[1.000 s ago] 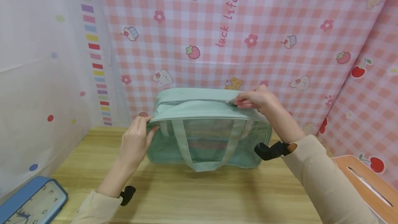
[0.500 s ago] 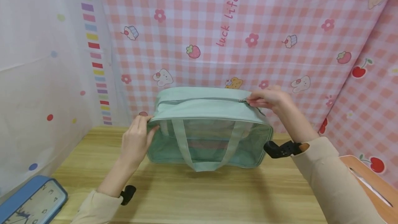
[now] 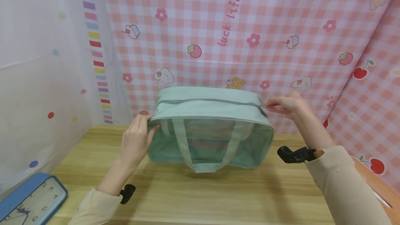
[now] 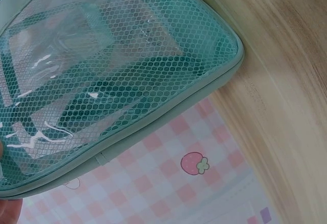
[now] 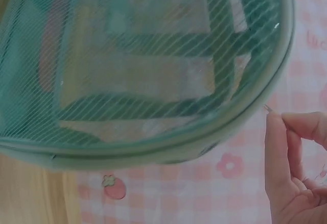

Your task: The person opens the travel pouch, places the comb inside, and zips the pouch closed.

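Note:
A mint-green bag (image 3: 209, 112) with see-through mesh sides stands upright on the table, its front handle hanging down. Along its top runs a grey zipper (image 3: 218, 100), which looks drawn together up to the right end. My left hand (image 3: 135, 140) grips the bag's upper left corner, thumb in front and fingers on top. At the upper right end, my right hand (image 3: 285, 106) pinches a small metal zipper pull (image 5: 269, 108) between thumb and index finger. Flat items inside the bag show dimly through the mesh. Only a fingertip of the left hand shows in the left wrist view.
A blue clock (image 3: 37, 197) lies at the front left of the wooden table (image 3: 200, 197). An orange board (image 3: 379, 190) with a white-and-dark slim item is at the right, partly behind the right sleeve. A pink checked cloth (image 3: 218, 27) hangs close behind the bag.
My right hand has moved rightward along the bag's top to its right end, taking the zipper pull with it. The left hand stays at the left corner.

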Available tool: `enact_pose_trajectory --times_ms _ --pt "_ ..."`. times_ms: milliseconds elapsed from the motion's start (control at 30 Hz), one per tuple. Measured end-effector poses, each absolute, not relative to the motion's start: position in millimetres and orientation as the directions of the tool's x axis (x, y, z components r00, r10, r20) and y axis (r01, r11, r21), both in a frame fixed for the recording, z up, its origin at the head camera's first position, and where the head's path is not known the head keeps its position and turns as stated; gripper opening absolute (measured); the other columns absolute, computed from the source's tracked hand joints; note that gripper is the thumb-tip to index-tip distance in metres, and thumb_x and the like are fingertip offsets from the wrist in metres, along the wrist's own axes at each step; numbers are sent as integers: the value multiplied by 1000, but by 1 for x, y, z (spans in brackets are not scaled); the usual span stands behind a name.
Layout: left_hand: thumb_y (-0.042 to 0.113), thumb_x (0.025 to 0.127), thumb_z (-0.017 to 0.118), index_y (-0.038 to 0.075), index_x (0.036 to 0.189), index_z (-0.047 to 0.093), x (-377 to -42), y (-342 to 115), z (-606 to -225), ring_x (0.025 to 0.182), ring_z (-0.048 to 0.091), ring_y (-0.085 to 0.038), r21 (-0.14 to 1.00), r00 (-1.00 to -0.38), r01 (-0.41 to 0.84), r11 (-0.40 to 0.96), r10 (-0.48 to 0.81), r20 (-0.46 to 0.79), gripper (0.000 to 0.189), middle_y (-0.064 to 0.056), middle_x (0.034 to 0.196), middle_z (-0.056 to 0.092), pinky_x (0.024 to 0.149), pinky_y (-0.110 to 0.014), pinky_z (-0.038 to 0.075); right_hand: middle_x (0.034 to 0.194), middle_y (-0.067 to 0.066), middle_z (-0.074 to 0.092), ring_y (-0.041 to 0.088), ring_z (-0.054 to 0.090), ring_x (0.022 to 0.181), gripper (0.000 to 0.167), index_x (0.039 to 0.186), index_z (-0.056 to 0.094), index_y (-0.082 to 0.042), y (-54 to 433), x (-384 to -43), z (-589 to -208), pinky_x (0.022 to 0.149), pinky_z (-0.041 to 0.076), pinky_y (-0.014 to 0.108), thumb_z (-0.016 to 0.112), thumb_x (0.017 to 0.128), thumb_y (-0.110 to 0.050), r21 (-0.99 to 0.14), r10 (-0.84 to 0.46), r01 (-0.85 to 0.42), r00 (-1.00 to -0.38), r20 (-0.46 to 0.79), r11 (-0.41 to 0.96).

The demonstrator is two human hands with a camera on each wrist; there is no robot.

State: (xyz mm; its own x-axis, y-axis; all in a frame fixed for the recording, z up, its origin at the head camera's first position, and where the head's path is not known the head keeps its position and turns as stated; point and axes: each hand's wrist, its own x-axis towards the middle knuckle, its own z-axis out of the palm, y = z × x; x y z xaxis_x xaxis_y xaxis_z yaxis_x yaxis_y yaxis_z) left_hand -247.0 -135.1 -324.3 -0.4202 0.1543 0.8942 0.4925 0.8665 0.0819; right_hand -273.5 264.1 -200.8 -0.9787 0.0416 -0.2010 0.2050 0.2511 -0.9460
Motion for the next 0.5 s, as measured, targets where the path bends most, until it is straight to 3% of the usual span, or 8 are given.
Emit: enact_pose_trajectory --times_ms 67,133,200,500 --pt "9 71 76 -8 95 58 -247 -135 -324 72 62 -29 80 -413 489 869 150 898 35 -17 83 59 57 -37 56 63 -9 64 2 65 64 18 69 61 -16 267 -274 -204 101 45 32 58 86 -9 -940 62 222 -975 -213 260" --pt "8 70 77 -8 95 58 -247 -135 -324 72 62 -29 79 -407 488 869 147 902 35 -17 82 59 56 -37 56 65 -7 63 4 65 65 14 73 59 -12 270 -274 -208 82 54 20 57 86 -6 -944 72 225 -974 -214 241" --pt "8 70 77 -8 95 58 -247 -135 -324 72 62 -29 77 -404 491 868 148 903 34 -17 82 59 56 -37 56 65 -7 64 4 65 64 13 75 59 -11 272 -273 -210 75 56 18 58 86 -6 -944 75 229 -973 -218 239" --pt "9 71 76 -8 95 57 -247 -134 -325 72 62 -30 76 -421 492 867 161 893 35 -17 83 59 55 -37 56 63 -5 64 3 65 62 15 72 58 -11 276 -273 -217 71 56 16 58 85 -4 -947 85 245 -969 -232 208"
